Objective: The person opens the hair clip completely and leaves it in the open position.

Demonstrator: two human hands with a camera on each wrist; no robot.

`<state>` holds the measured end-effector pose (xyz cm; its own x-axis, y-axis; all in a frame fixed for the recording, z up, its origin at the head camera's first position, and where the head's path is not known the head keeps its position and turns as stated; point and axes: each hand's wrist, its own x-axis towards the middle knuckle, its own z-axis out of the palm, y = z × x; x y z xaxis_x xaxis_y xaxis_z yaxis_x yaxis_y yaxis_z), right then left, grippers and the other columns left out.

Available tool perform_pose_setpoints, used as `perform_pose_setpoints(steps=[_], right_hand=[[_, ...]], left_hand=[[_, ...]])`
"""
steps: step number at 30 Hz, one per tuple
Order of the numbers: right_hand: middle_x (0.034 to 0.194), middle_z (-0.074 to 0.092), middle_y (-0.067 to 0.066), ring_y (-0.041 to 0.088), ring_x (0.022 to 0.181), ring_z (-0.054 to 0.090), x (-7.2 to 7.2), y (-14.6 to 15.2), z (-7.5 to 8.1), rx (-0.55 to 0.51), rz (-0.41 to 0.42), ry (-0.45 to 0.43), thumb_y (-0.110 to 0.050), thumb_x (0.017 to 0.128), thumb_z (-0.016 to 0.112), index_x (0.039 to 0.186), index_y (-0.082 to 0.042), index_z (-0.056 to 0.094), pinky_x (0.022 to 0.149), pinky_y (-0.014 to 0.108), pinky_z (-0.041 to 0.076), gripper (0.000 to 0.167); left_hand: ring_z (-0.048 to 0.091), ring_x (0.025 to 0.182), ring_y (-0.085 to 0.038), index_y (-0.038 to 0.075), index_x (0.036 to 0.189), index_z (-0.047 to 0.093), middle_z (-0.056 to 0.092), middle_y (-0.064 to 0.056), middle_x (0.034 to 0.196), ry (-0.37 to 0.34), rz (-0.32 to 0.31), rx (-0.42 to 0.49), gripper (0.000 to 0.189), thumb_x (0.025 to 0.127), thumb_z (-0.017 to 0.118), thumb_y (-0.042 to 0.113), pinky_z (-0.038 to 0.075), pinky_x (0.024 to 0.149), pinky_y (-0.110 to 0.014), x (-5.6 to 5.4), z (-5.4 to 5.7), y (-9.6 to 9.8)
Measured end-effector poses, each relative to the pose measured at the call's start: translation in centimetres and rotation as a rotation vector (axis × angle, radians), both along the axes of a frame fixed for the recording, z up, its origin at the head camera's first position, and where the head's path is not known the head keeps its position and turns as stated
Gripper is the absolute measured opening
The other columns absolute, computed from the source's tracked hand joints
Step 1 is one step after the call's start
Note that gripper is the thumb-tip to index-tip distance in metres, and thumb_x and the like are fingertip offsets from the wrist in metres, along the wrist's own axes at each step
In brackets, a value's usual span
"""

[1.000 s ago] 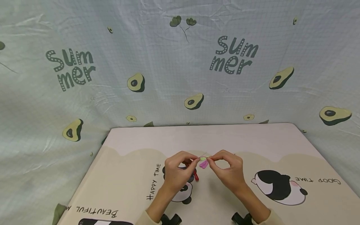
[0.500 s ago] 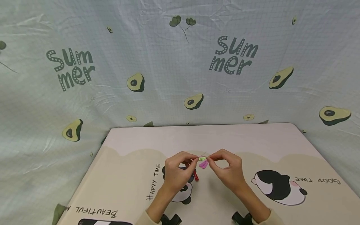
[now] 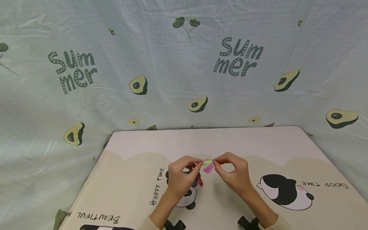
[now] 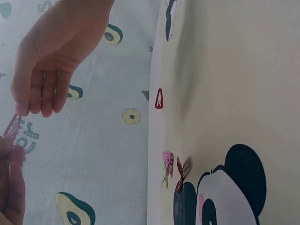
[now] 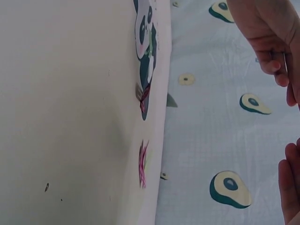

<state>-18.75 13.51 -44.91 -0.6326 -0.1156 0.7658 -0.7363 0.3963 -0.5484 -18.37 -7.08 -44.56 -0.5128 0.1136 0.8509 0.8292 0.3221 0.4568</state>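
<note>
The left hand [image 3: 180, 179] and right hand [image 3: 238, 176] are pinching a pink clip [image 4: 18, 124] between them, hardly shifting from a second ago.
They are holding it above the surface [image 3: 224, 137], inward from the middle of its far edge; a green clip [image 3: 207, 162] and a red clip [image 3: 200, 180] are keeping their places below. The held clip is showing only as a thin line from the head, and the right wrist view is cutting off the fingertips.

head: above, forward-down | wrist views: nearer, turned sideways | shared: tabletop [image 3: 244, 140], backdrop [image 3: 172, 64]
</note>
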Motion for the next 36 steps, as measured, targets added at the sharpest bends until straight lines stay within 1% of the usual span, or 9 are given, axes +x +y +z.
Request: perform_pose_setpoints(steps=[14,31,36], right_hand=[[0.082,0.075,0.001,0.009,0.073,0.069,0.13,-0.02,0.02,0.012,0.018,-0.016,0.005,0.081,0.081,0.091,-0.012,0.076,0.076,0.012,0.057,0.020],[0.083,0.075,0.000,0.008,0.073,0.068,-0.06,-0.05,0.07,0.012,0.020,-0.021,0.004,0.082,0.081,0.092,-0.012,0.076,0.074,0.013,0.057,0.020],[0.083,0.075,0.000,0.007,0.073,0.068,-0.03,-0.14,0.12,0.012,0.006,-0.024,0.004,0.083,0.081,0.093,-0.012,0.077,0.074,0.013,0.057,0.020]], left_hand=[[0.069,0.065,-0.012,0.007,0.096,0.079,0.079,-0.007,0.084,-0.005,-0.003,0.005,0.015,0.084,0.081,-0.003,0.057,0.061,-0.015,0.14,0.10,-0.03],[0.069,0.065,-0.011,0.007,0.095,0.079,0.079,-0.006,0.084,-0.020,0.014,-0.003,0.014,0.084,0.081,-0.001,0.057,0.061,-0.016,0.10,0.04,-0.04],[0.069,0.066,-0.012,0.007,0.095,0.079,0.079,-0.007,0.084,-0.019,0.007,0.004,0.014,0.084,0.082,-0.001,0.056,0.061,-0.015,-0.09,0.20,0.03]])
